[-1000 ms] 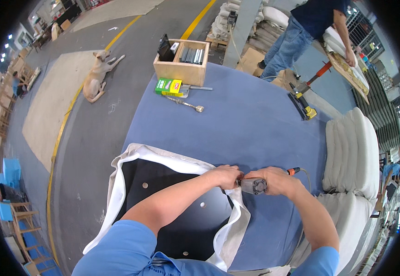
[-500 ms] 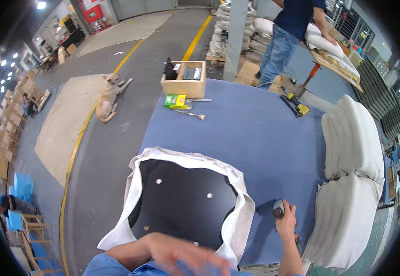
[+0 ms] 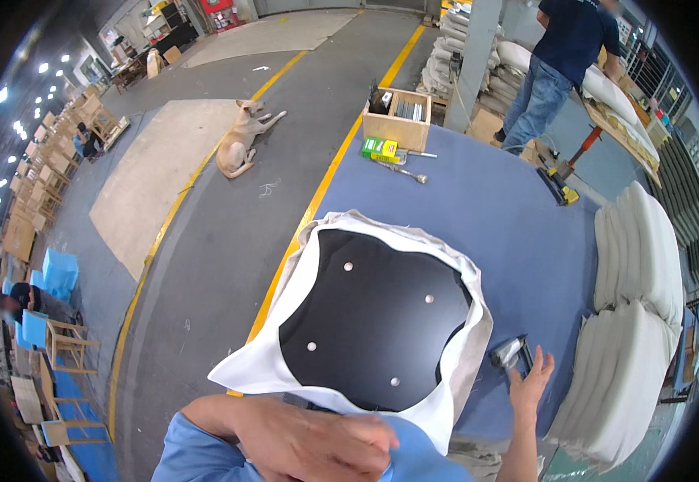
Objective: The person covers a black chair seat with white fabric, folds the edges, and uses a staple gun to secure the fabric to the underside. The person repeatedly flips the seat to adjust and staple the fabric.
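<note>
A seat panel [image 3: 378,309] lies on the blue-covered table before me, its black underside up with several pale round holes. White fabric [image 3: 285,277] wraps loosely around its rim, and a pointed corner hangs out at the near left. My left hand [image 3: 317,442], blurred, is in front of my body just past the panel's near edge; its fingers do not show well. To the right of the panel a dark grey staple gun [image 3: 513,353] rests on the table. My right hand [image 3: 533,386] is beside it, fingers spread and not wrapped around it.
Stacks of white cushion covers [image 3: 637,249] line the table's right side. Toward its far edge are a wooden box [image 3: 398,124], a green-yellow carton [image 3: 380,149], a ratchet-like metal tool [image 3: 402,170] and a yellow-black staple gun [image 3: 558,189]. A dog [image 3: 241,145] lies on the floor; a person [image 3: 554,72] stands beyond.
My right hand has let go of the grey staple gun and spread its fingers. My left hand has drawn back toward my body. The view has shifted, so everything sits further right.
</note>
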A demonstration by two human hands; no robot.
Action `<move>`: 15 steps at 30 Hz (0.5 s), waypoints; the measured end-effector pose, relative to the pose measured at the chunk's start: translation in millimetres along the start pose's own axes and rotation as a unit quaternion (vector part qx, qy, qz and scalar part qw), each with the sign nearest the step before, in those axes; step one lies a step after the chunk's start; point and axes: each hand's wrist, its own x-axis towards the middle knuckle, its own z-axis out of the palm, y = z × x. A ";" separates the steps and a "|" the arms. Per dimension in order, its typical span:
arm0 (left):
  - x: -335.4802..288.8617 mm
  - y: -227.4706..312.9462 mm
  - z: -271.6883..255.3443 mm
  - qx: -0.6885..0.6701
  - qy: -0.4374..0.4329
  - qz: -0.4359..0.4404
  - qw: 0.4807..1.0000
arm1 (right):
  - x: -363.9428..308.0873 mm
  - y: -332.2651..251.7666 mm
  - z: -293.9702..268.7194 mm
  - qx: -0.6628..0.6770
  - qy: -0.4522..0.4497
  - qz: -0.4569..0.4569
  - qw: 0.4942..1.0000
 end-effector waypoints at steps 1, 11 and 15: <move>-6.5 6.6 2.7 0.053 0.022 -0.013 0.998 | -5.0 -7.3 -4.0 0.010 0.001 -0.003 1.000; -69.3 -9.5 59.2 -0.109 0.309 0.214 0.920 | -68.6 -99.4 -2.0 0.001 0.021 -0.099 0.995; -79.0 11.9 62.2 -0.198 0.350 0.205 0.892 | -97.5 -102.0 3.0 0.027 0.019 -0.052 0.998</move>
